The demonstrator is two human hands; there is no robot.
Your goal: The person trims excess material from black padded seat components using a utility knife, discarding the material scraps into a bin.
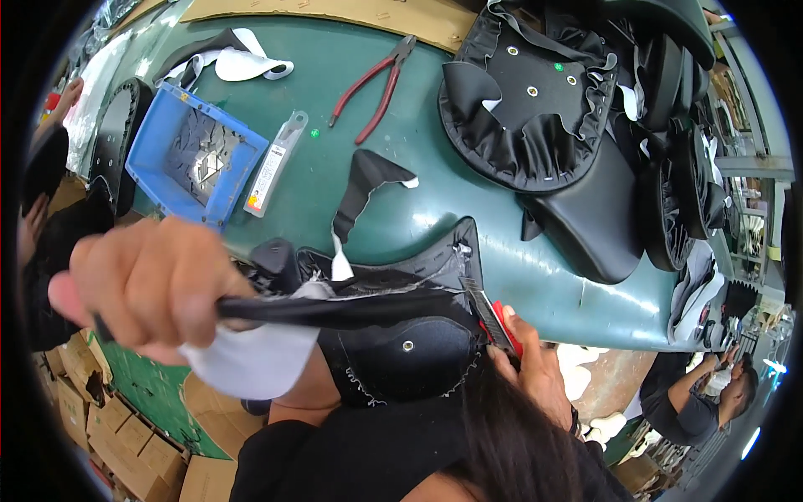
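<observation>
Black seat cover [401, 351] lies at the near edge of the green desk [418, 151], right in front of the person, with its underside up and a metal eyelet showing. From it a strip of black vinyl [335, 311] is pulled taut to the left; the left hand [142, 284] grips the strip's end, fingers [180, 289] curled tight around it along with a piece of white backing [251, 356]. The right hand [535, 368] sits at the cover's right edge, fingers closed around a red-handled utility knife [500, 322], whose blade meets the edge of the vinyl.

Just beyond the cover lies a loose black offcut [364, 188] with a white scrap at its tip. Farther back are red-handled pliers [372, 88], a clear blade case [274, 163] and a blue plastic bin [167, 146] holding small parts. To the right, finished black seats [535, 100] are stacked with gathered edges upward. Cardboard boxes [125, 435] stand on the floor to the lower left, and another person [694, 397] sits at lower right.
</observation>
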